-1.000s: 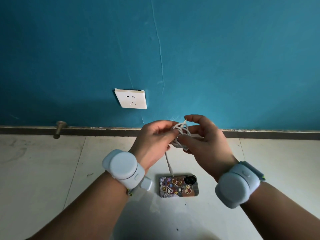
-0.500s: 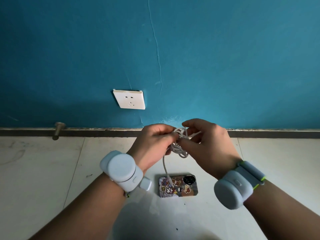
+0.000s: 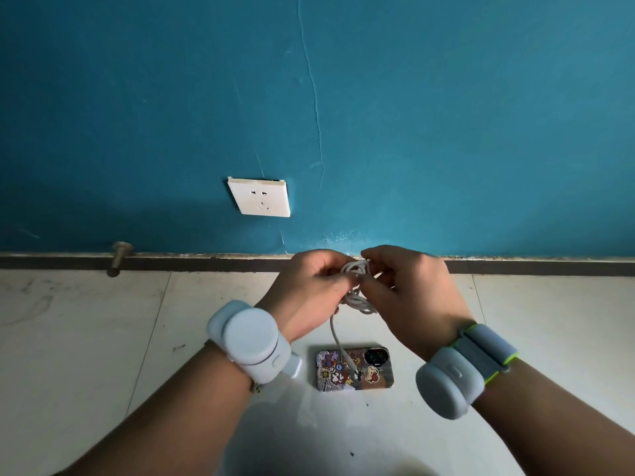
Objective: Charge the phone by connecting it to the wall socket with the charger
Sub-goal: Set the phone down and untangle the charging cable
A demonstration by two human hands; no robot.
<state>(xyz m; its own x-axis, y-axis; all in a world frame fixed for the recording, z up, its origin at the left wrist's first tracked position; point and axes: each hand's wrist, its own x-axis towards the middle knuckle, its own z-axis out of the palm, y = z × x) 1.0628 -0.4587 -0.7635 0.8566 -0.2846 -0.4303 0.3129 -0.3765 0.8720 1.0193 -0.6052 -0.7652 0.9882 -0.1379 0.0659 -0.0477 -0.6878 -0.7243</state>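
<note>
White cable (image 3: 357,286), still bundled, now sits lower between the left hand (image 3: 309,293) and right hand (image 3: 415,297); both pinch its loops, one end dangling over the phone (image 3: 355,368) on the floor. The socket (image 3: 259,197) stays unused.

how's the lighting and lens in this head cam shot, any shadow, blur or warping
Head view: sharp throughout, no motion blur on the left hand, the right hand or the cable bundle; the wall darkens toward its left side and corners around the socket; a soft shadow falls on the floor near the phone; wide-angle warping slightly bows the baseboard; no glare.
</note>
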